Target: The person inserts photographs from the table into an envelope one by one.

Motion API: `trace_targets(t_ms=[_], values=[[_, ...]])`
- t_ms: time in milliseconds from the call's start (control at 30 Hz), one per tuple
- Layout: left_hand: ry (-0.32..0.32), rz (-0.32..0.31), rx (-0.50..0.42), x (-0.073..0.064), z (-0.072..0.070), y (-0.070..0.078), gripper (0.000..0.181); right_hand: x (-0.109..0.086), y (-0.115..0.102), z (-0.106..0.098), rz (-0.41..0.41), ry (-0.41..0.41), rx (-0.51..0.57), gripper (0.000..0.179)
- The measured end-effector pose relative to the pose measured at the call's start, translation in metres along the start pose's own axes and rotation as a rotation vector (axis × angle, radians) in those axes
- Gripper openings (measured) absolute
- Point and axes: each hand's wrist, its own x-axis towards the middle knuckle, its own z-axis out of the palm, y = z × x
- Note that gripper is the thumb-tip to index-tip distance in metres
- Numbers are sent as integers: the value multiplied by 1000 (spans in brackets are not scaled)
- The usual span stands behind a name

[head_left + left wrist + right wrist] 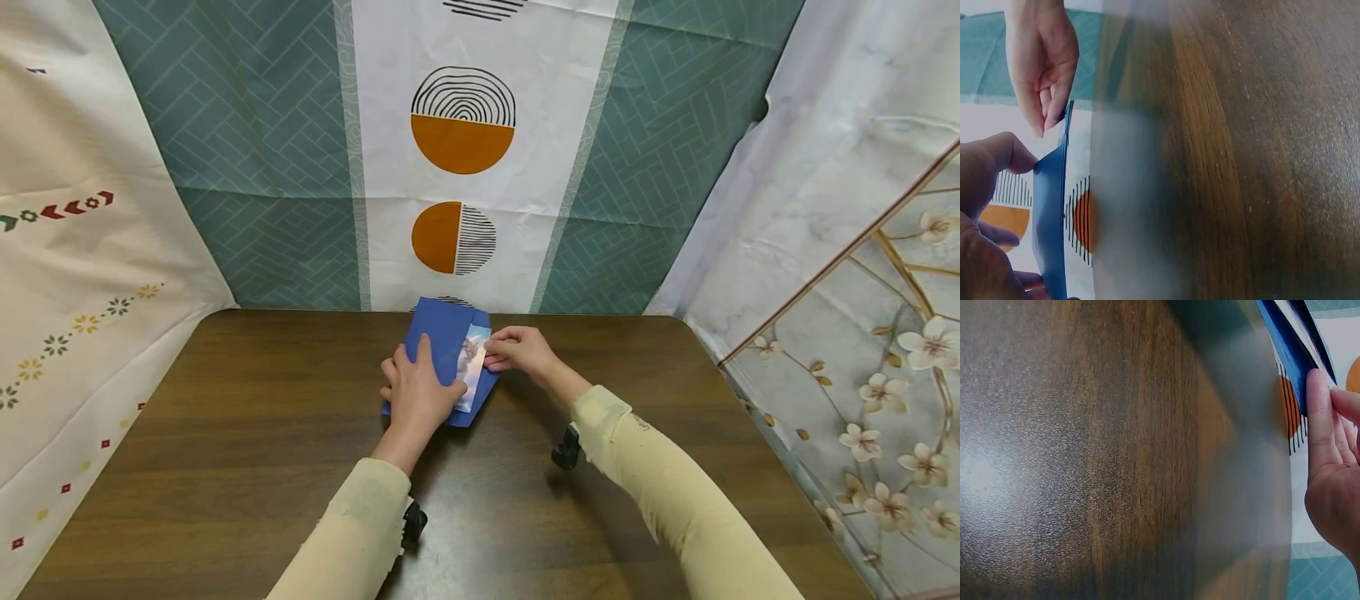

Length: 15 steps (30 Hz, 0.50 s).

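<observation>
A blue envelope (pixel 442 327) is held up over the far middle of the table, its flap open on the right side. My left hand (pixel 422 392) grips it, fingers spread over its front and thumb near the opening. In the left wrist view the envelope (pixel 1050 206) appears almost edge-on, with fingers curling round its lower end. A glossy card with a pale picture (pixel 471 362) sticks partly out of the opening; its other part is hidden inside. My right hand (pixel 522 354) pinches the card's right edge between thumb and fingers, close to the flap.
The brown wooden table (pixel 285 467) runs under both arms. Behind it hangs a green and white patterned cloth (pixel 262 167). Floral cloths flank the table at left and right. A small black device (pixel 566 448) is strapped below the right wrist.
</observation>
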Motion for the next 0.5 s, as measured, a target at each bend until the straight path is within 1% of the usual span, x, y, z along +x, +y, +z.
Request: trace_targets(t_ms=[267, 500], values=[[-2, 4, -2, 0, 3, 2, 100, 0, -6, 4, -5, 9, -8, 17], [2, 13, -11, -1, 4, 5, 99, 3, -9, 8, -30, 14, -13, 13]])
